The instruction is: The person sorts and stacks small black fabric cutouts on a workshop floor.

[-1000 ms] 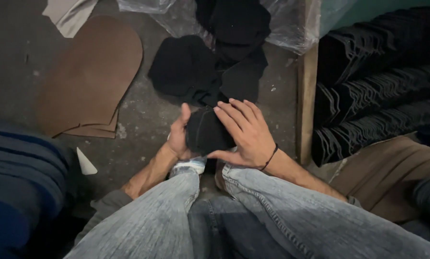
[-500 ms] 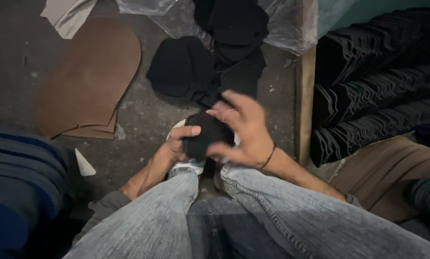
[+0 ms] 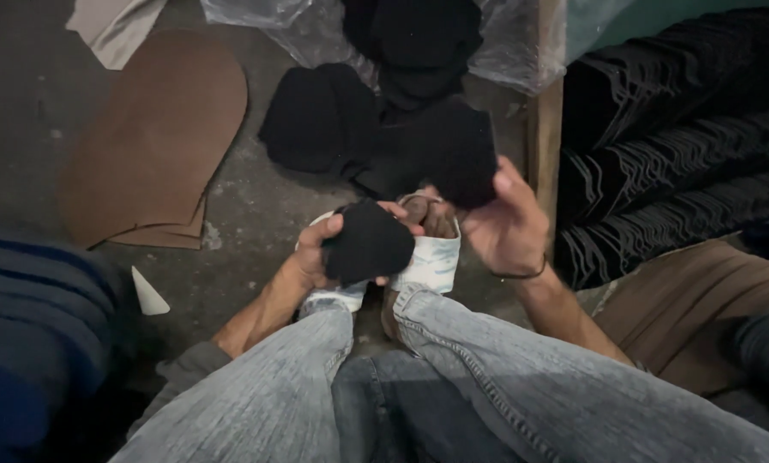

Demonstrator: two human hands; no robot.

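Left hand [image 3: 316, 257] gripping black fabric piece [image 3: 367, 244] above knees; right hand [image 3: 509, 227] pinching second black piece [image 3: 457, 154], lifting it up and rightward. Pieces lying apart, black pile [image 3: 324, 116] waiting just beyond on floor [image 3: 24, 103].

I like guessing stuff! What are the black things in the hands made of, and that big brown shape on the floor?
The black piece in the left hand and the black piece in the right hand look like soft, matte cloth, maybe knit: they bend and show no shine. The brown shape looks like stiff cardboard, flat with cleanly cut edges.
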